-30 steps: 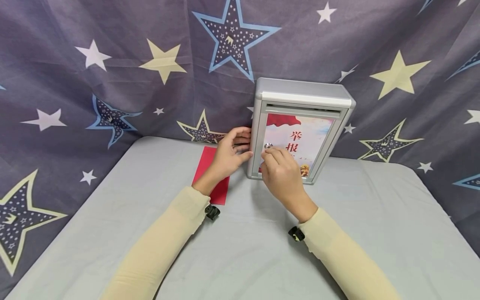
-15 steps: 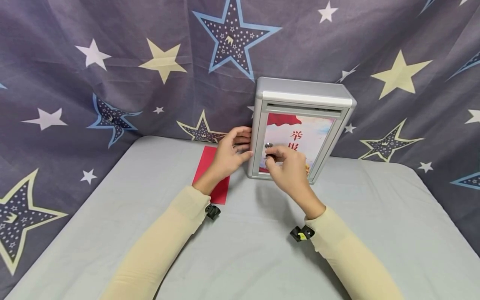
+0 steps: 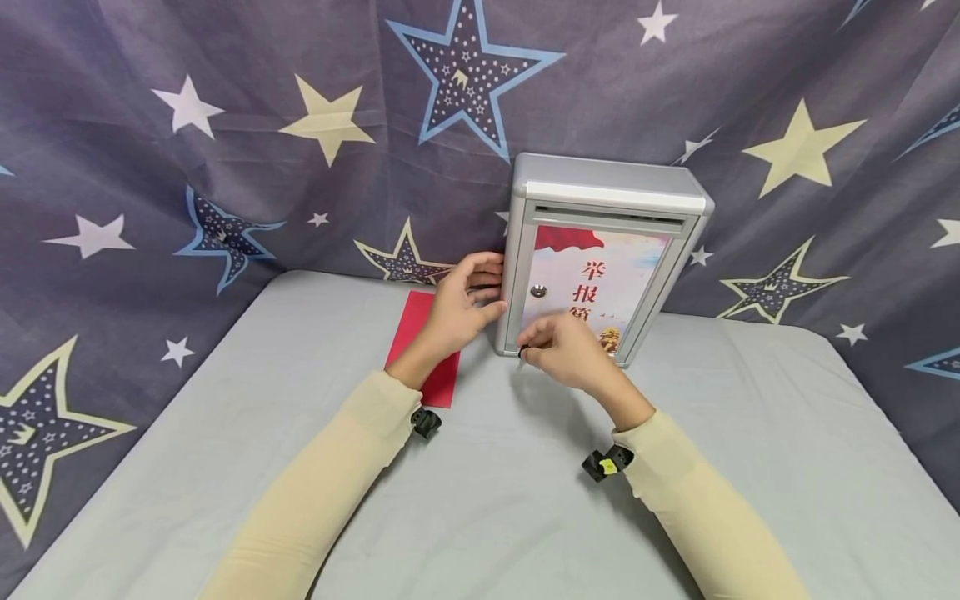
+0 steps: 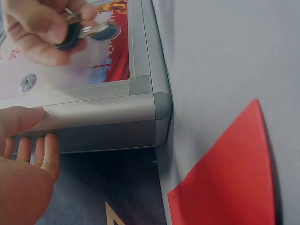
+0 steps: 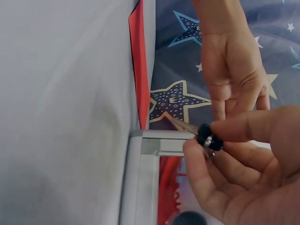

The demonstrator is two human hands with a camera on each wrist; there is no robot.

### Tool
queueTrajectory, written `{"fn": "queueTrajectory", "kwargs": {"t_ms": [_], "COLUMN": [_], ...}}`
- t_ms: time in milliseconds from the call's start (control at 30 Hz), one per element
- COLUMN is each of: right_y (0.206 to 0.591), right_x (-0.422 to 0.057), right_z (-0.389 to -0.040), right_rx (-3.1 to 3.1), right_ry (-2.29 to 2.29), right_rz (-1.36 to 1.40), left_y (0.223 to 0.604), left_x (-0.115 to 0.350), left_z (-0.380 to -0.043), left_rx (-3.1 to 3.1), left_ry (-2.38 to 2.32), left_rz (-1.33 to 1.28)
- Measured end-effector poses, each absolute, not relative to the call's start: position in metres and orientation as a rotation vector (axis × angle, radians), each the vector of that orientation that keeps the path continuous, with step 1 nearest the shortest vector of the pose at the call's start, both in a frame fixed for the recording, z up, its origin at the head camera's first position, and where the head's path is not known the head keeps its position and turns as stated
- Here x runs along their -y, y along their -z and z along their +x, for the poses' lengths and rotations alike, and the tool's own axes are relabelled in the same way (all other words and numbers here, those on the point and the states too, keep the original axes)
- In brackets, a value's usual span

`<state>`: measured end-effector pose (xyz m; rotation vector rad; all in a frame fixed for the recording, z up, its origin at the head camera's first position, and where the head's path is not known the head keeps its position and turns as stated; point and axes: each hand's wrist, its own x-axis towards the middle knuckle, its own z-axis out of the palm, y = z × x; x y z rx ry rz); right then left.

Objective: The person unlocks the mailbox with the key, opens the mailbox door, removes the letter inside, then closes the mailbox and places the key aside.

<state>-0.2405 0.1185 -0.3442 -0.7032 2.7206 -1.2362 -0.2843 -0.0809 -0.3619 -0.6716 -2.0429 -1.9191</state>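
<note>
A silver metal box [image 3: 611,179] stands upright at the back, with a slot [image 3: 607,218] near its top and a red-and-white printed sheet on its front. Its round lock [image 3: 538,291] sits at the left of the front, with no key in it. My left hand [image 3: 456,310] rests at the box's left side, fingers loosely bent, thumb near the front edge. Low before the front, my right hand [image 3: 566,354] pinches black-headed keys [image 4: 71,37] between thumb and fingers. In the right wrist view a metal blade sticks out from the black key head [image 5: 208,138].
A red paper envelope [image 3: 441,387] lies on the grey cloth-covered table [image 3: 480,517], partly under my left wrist. Behind the box hangs a dark curtain [image 3: 420,192] with printed stars. A dark round spot [image 4: 104,32] shows low on the box's front.
My right hand has moved from the lock down toward the box's lower left front, drawing the keys away from it. The left hand has stayed at the box's side.
</note>
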Motion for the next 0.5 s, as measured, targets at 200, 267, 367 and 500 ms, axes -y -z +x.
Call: {"fn": "queueTrajectory", "kwargs": {"t_ms": [200,267,367,500], "right_y": [0.355,0.359,0.365,0.368], "right_x": [-0.121,-0.121,-0.122,-0.122], "right_z": [-0.247,-0.250,-0.253,-0.253], "right_rx": [-2.554,-2.509,-2.474,-2.475], "right_ry": [1.254,1.268,1.263,1.222], "right_rz": [-0.684,-0.677,-0.666,-0.632], "left_y": [0.362,0.362,0.361,0.361], "left_x": [0.080,0.080,0.081,0.080], "left_z": [-0.284,-0.284,-0.283,-0.282], "left_rx": [2.050,2.048,2.049,2.056], "left_ry": [1.905,1.902,1.902,1.907], "left_rz": [-0.670,-0.673,-0.673,-0.669]}}
